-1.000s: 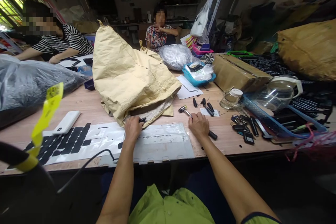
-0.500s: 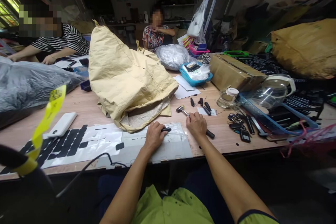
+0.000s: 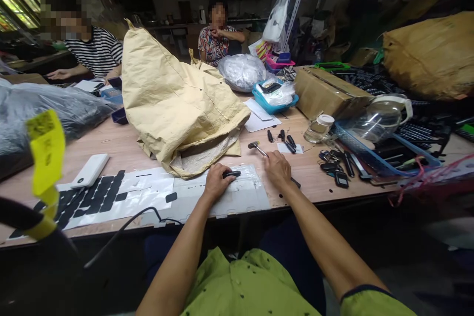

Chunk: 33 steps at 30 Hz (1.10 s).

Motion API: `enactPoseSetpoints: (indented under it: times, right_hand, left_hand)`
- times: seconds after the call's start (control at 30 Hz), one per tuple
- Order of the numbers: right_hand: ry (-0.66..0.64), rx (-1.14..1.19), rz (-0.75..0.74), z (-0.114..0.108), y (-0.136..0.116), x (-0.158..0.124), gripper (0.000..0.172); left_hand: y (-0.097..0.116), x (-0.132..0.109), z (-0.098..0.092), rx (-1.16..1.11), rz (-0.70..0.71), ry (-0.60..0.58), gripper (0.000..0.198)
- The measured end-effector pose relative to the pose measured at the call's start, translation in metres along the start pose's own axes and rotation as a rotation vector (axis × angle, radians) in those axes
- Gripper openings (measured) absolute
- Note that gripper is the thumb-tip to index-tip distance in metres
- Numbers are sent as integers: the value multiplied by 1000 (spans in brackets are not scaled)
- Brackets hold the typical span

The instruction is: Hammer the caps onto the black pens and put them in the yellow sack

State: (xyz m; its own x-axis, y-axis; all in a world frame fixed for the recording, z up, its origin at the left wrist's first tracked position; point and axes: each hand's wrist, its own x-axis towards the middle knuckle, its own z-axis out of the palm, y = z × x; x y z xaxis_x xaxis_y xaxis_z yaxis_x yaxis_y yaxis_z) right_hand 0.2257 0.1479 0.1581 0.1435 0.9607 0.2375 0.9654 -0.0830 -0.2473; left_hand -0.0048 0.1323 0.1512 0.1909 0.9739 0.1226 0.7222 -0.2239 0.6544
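My left hand (image 3: pixel 216 182) rests on a clear plastic sheet over a pale board (image 3: pixel 255 200) at the table's front edge. Its fingers are closed on a small black cylindrical piece (image 3: pixel 232 174), which lies flat and points right. To the right, my right hand (image 3: pixel 277 169) is wrapped round the handle of a small hammer (image 3: pixel 261 150). The metal head lies toward the far left of that hand, and the dark grip end shows behind it. Beyond the hammer are several black cylindrical pieces (image 3: pixel 290 141), some on a white paper slip.
A big tan sack (image 3: pixel 177 103) stands ahead. Left are a white power bank (image 3: pixel 90 170) and a sheet of black stickers (image 3: pixel 101 195). Right are a glass jar (image 3: pixel 317 129), keys and fobs (image 3: pixel 340 179), a blue basket (image 3: pixel 418 170) and a carton (image 3: pixel 329 96). Two people sit across.
The view has tipped down slightly. My right hand and the hammer have turned a little, hiding more of the grip. The striped-shirt person at left has shifted, one hand reaching out.
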Motion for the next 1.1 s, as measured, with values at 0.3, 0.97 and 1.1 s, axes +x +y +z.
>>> enactPoseSetpoints:
  times: [0.3, 0.97, 1.1]
  right_hand:
    - [69, 449, -225, -13, -22, -74, 35]
    - [18, 477, -260, -8, -35, -88, 40]
    - [0, 425, -238, -5, -28, -82, 38]
  left_hand:
    - [-2, 2, 0, -17, 6, -3, 9]
    - [4, 2, 6, -87, -104, 69, 12]
    - [6, 1, 5, -80, -116, 56, 13]
